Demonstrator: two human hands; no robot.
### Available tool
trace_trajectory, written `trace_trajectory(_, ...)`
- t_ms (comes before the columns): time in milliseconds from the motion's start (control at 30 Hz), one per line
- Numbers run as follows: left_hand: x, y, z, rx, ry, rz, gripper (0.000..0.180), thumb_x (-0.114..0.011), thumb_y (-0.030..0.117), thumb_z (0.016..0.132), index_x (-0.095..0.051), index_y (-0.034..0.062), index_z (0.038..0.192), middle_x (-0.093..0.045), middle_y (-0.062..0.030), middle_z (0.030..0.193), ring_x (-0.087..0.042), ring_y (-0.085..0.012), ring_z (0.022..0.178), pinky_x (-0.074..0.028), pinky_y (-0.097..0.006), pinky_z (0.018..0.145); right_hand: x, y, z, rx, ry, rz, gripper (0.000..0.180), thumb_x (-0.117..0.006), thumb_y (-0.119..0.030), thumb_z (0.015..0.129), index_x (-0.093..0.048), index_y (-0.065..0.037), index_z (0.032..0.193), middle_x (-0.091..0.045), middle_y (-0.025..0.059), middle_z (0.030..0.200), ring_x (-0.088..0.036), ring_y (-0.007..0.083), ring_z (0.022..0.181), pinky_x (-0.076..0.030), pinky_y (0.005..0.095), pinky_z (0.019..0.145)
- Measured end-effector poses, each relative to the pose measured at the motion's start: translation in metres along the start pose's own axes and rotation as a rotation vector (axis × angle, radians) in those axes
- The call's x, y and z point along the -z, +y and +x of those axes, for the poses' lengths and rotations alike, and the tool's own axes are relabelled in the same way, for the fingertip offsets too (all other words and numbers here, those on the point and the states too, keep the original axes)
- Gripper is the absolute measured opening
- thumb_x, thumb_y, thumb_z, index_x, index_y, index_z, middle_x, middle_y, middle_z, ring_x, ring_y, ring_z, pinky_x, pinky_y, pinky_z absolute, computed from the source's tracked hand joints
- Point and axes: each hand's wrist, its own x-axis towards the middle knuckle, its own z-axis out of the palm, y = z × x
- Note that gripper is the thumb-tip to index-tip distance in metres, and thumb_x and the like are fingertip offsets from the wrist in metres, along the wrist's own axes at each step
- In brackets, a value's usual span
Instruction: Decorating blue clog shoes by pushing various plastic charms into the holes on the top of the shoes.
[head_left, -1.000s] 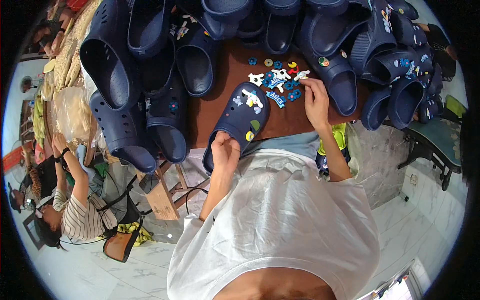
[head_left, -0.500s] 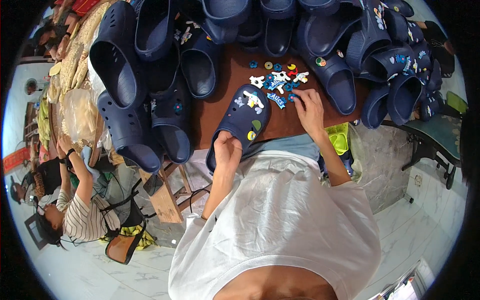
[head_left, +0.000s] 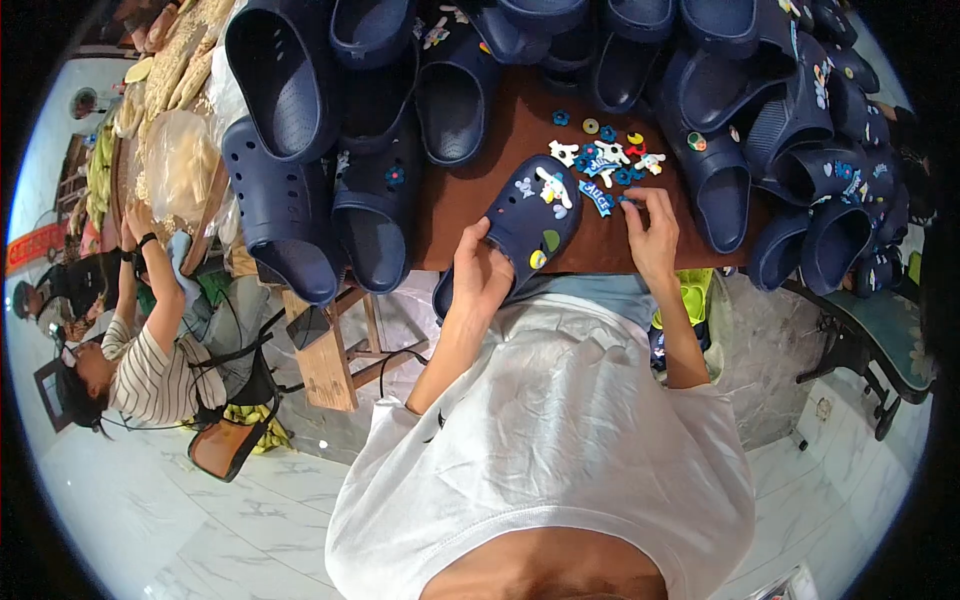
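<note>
My left hand (head_left: 484, 268) grips a navy clog (head_left: 528, 215) at its foot opening, with the fingers partly hidden against the shoe. Charms sit in the clog's upper: a white character, pale purple pieces, a green piece and a yellow round one. Just right of its toe lies a loose pile of charms (head_left: 605, 165), with white figures, blue flowers and blue lettered pieces. At the near edge of that pile, my right hand (head_left: 655, 238) has thumb and index finger drawn together. Whatever is between those fingertips is too small to make out.
Many navy clogs (head_left: 375, 225) crowd the brown tabletop (head_left: 460, 215) at left, back and right. A wooden stool (head_left: 325, 350) stands left below. Left, a person in a striped shirt (head_left: 165, 375) works by a plastic bag (head_left: 180, 165). A green chair (head_left: 880, 330) is at right.
The whole view has shifted. My left hand has changed its hold, from fingers tucked inside the opening to a grip around its side. My right hand has drawn slightly nearer me from the pile.
</note>
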Motion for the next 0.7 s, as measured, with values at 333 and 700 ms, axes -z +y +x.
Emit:
trace_trajectory(333, 0.014, 0.000, 0.003, 0.044, 0.060, 0.018, 0.030, -0.062, 0.012, 0.089, -0.054, -0.0006, 0.115, -0.065, -0.0140, 0.116, -0.063, -0.0275, 0.110, -0.048, -0.042, 0.102, -0.021, -0.078, 0.009, -0.083, -0.262, 0.506, 0.015, -0.069, -0.005, 0.088, -0.064, -0.002, 0.102, -0.068, 0.0080, 0.094, -0.067, 0.0163, 0.082, -0.052, 0.0288, 0.071)
trace_trajectory(700, 0.006, -0.009, -0.011, 0.051, 0.069, 0.045, 0.025, -0.064, 0.013, 0.089, -0.057, 0.0049, 0.111, -0.068, -0.0086, 0.105, -0.067, -0.0193, 0.092, -0.055, -0.033, 0.082, -0.033, -0.109, 0.011, -0.129, -0.361, 0.460, 0.017, -0.072, -0.010, 0.085, -0.065, -0.002, 0.099, -0.070, 0.0092, 0.087, -0.069, 0.0191, 0.075, -0.053, 0.0301, 0.069)
